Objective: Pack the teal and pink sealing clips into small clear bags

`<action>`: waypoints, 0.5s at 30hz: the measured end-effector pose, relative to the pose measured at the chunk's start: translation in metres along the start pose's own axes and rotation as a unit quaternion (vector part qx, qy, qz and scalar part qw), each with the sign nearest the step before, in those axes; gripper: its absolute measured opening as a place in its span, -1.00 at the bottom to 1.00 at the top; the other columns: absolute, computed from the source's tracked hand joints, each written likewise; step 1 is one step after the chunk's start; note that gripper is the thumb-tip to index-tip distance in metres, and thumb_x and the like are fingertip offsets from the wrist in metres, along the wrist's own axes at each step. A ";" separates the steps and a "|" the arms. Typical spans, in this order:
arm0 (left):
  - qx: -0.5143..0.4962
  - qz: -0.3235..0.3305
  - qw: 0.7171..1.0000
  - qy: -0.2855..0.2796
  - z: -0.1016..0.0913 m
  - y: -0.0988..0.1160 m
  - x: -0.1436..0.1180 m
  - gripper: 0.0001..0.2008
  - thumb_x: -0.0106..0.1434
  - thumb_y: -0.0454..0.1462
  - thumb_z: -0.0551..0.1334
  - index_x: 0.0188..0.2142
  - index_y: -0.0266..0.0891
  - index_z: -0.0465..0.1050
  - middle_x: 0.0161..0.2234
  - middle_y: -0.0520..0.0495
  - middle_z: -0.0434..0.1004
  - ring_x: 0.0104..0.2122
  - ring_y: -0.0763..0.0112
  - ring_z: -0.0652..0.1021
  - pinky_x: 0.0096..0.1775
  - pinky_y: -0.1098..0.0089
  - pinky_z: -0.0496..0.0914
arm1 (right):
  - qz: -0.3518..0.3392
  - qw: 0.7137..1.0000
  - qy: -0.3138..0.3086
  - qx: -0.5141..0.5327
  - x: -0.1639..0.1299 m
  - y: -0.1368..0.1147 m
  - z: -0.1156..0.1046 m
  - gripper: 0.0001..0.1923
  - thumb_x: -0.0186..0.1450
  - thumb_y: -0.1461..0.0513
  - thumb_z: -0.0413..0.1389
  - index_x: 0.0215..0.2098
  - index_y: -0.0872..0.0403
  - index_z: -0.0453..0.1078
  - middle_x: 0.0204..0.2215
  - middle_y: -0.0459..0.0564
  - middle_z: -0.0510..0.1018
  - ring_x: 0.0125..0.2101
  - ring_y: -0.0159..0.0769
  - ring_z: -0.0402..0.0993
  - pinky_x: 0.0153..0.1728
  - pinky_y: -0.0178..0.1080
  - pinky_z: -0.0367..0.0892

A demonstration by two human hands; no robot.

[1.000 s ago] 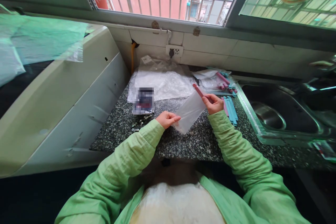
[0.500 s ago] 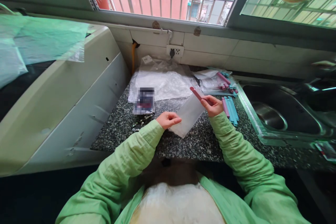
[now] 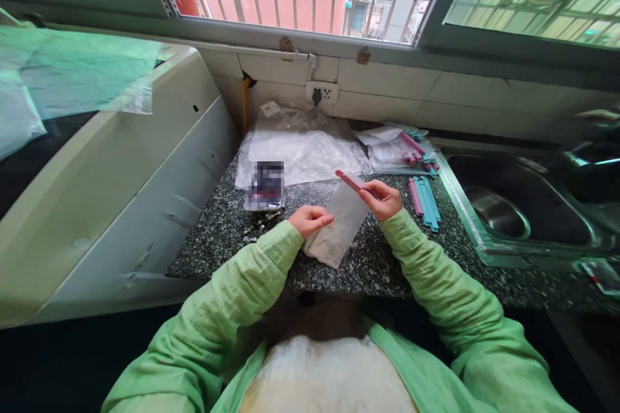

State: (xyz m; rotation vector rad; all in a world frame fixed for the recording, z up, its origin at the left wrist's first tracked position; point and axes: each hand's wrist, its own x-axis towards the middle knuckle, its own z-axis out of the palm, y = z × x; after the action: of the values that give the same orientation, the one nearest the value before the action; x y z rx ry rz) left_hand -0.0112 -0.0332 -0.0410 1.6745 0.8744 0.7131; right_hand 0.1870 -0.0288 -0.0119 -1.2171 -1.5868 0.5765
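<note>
Hands meet over a speckled counter [image 3: 368,264], just in front of the person's green sleeves. The right hand [image 3: 383,199] is closed on a pink clip [image 3: 349,181], fingers pinched round its near end so the bar slants up and away to the left; the clip sits along the top edge of a clear bag [image 3: 339,226]. The left hand [image 3: 310,219] has its fingertips curled together against the bag's left edge, gripping it lightly. The bag hangs from the clip down toward the counter's front edge, its lower corner touching or nearly touching the stone; which, I cannot tell.

Behind the bag on the counter lies a heap of crumpled plastic [image 3: 300,148], reaching back to the tiled wall. A dark packet [image 3: 265,185], blurred, lies just left of the bag, with small dark bits scattered at its near side. Right of the right hand, a row of teal and pink clips [image 3: 425,200] lies side by side, and more clips lie on a bag pile [image 3: 397,148] behind them. A steel sink [image 3: 489,245] borders the counter's right end. A socket [image 3: 321,93] is set in the wall above the plastic.
</note>
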 end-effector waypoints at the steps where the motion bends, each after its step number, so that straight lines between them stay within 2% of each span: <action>1: -0.001 -0.001 1.000 -0.001 0.000 0.000 0.000 -0.56 -0.03 0.03 0.15 -0.66 -0.36 0.36 -0.70 0.09 0.13 -0.62 0.59 0.18 -0.57 0.51 0.07 | 0.000 1.000 0.000 -0.003 0.000 0.000 0.000 -0.80 0.05 0.14 0.11 -0.49 0.14 0.38 -0.59 -0.10 0.38 -0.59 -0.48 0.20 -0.58 -0.38 0.11; 8: -0.020 0.005 1.000 -0.017 0.001 0.003 -0.002 -0.54 -0.08 0.04 0.18 -0.73 -0.34 0.27 -0.69 0.08 0.15 -0.63 0.59 0.19 -0.56 0.50 0.08 | 0.008 1.000 -0.007 -0.004 -0.001 0.002 0.002 -0.79 0.05 0.13 0.10 -0.49 0.14 0.39 -0.60 -0.10 0.39 -0.60 -0.48 0.20 -0.57 -0.37 0.13; 15: -0.053 -0.025 0.998 0.000 0.000 0.007 -0.003 -0.55 -0.13 0.05 0.22 -0.66 -0.36 0.34 -0.73 0.11 0.13 -0.66 0.62 0.15 -0.60 0.51 0.02 | -0.025 0.997 -0.072 0.000 -0.006 -0.002 0.005 -0.79 0.08 0.13 0.09 -0.49 0.14 0.39 -0.59 -0.08 0.41 -0.58 -0.45 0.26 -0.55 -0.36 0.16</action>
State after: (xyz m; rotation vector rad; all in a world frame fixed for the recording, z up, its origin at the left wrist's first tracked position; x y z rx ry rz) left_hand -0.0115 -0.0363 -0.0342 1.5525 0.8612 0.7137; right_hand 0.1811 -0.0342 -0.0149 -1.1537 -1.7317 0.6441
